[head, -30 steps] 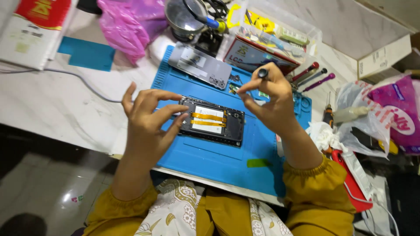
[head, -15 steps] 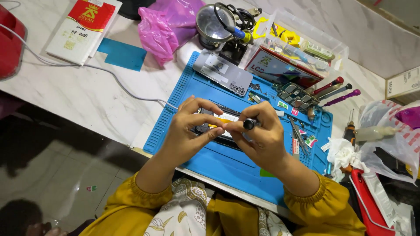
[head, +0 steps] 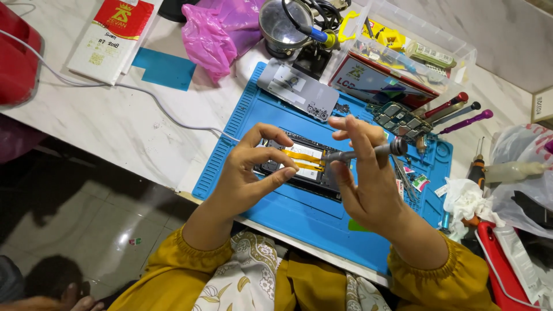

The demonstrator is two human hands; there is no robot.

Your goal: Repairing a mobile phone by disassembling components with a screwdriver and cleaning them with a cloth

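Observation:
An opened phone with orange flex cables lies on the blue work mat. My left hand rests at the phone's left end, thumb and fingers pinched above its edge. My right hand grips a grey screwdriver that lies nearly level, its tip pointing left over the phone's middle. The phone's right end is hidden behind my right hand.
A grey phone back cover and a circuit board lie on the mat's far side. Screwdrivers, a clear parts box, pink bag, soldering stand, white cable and tissue surround it.
My right hand brought the screwdriver down from the mat's far side to above the phone and laid it level. My left hand shifted from gripping the phone's left end to a pinch.

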